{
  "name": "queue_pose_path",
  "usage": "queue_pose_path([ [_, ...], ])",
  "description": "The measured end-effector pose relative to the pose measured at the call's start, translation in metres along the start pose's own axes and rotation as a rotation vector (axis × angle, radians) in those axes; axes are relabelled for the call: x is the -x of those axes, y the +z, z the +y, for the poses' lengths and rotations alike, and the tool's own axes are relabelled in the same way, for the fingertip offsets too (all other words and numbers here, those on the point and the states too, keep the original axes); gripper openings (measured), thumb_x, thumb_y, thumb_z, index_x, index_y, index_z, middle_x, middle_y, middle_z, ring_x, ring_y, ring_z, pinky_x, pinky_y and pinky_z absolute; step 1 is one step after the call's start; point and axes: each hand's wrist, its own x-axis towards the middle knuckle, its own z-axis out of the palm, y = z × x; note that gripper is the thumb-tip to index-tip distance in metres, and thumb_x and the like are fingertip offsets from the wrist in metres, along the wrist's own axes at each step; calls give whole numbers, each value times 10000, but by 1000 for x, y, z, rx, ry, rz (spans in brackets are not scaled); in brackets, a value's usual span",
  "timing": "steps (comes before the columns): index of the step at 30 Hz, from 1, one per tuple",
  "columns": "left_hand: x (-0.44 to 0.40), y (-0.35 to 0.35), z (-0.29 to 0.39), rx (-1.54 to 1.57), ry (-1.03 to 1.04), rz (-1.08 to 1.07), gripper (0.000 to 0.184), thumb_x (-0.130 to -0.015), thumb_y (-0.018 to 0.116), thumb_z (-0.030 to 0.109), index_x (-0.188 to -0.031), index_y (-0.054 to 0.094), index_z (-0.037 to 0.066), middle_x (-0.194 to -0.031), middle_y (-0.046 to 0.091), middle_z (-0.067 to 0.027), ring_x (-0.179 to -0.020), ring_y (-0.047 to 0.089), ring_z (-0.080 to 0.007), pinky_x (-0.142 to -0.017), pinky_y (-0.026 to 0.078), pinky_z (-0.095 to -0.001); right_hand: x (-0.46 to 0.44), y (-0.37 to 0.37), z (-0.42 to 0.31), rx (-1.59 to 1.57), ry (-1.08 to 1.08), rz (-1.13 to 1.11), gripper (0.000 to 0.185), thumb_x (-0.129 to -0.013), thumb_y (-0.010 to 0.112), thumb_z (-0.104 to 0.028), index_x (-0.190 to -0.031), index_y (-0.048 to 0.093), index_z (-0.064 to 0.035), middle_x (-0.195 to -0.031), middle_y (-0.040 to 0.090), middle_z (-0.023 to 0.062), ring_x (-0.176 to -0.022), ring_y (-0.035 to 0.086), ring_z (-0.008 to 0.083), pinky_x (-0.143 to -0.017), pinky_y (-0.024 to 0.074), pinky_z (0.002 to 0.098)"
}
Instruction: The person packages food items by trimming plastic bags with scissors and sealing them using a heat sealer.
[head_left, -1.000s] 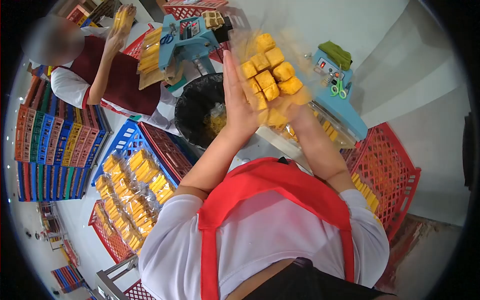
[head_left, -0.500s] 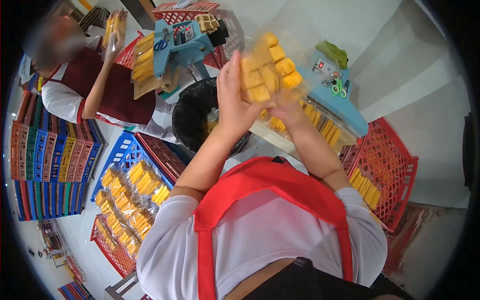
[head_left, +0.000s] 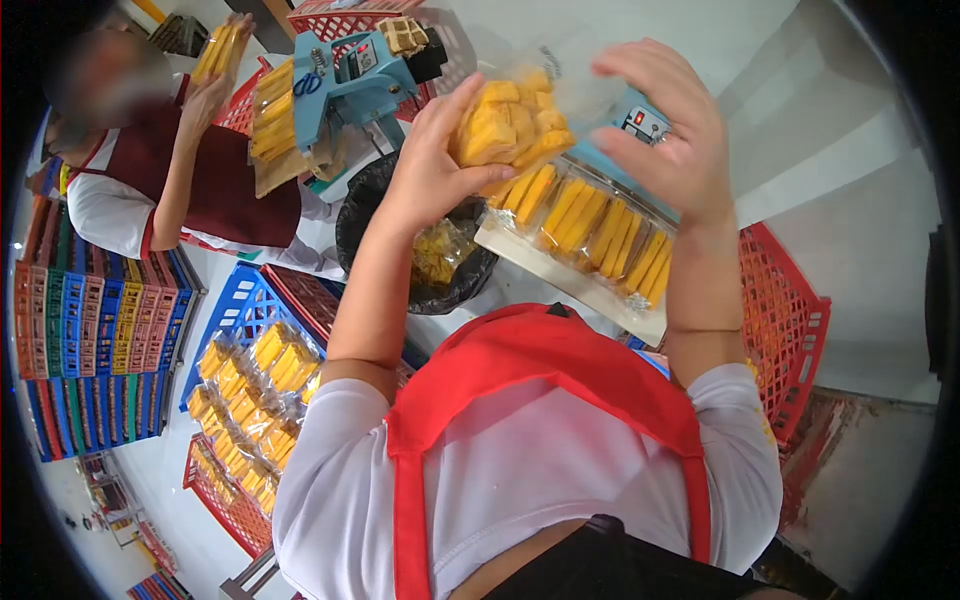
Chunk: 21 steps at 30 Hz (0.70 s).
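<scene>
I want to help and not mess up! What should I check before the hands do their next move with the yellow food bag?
1. Left grip holding the bag: ok.
2. Yellow pieces in the bag: ok.
3. Right grip open: ok.
4. Right grip clear of the bag's plastic end: cannot tell, they overlap or nearly so.
5. Bag sealed: cannot tell.
6. Red light on the blue machine lit: ok.

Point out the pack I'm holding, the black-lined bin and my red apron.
pack (head_left: pixel 512 122): head view, middle of the yellow pieces showing through the bag
black-lined bin (head_left: pixel 356 212): head view, left side of the liner
red apron (head_left: pixel 540 345): head view, upper middle
</scene>
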Motion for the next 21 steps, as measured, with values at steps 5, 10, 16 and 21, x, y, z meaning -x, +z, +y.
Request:
queue_pose_path([
  [5,-16,-8,-17,66,62,-207,831,-528,766,181,-1245,363,58,-1192,422,-165,-1110,402,-273,-921,334,-340,-21,2,0,-94,145,-498,114,-731,589,-124,-760,599,-14,-811,595,113,-820,556,234,-757,396,325],
  [10,2,31,-69,250,-159,327,854,-635,716,233,-1290,218,5,-1268,320,-197,-1149,355,-299,-945,308,-349,-16,43,23,-374,290,-267,107,-750,583,-84,-762,598,22,-817,602,100,-926,551,202,-700,423,259],
  [16,20,70,-48,1989,-970,298,831,-713,442,640,-1256,271,35,-1284,323,-155,-1183,304,-302,-977,242,-458,8,98,26,-502,451,-59,128,-774,568,-83,-801,607,36,-1058,542,176,-1131,427,215,-762,424,260],
  [21,4,59,-67,1839,-344,512,601,-735,548,476,-1191,416,108,-1201,450,-72,-1097,423,-249,-955,311,-423,28,107,15,-616,210,-107,153,-765,573,-71,-885,612,15,-1105,518,180,-1116,442,245,-817,409,285],
])
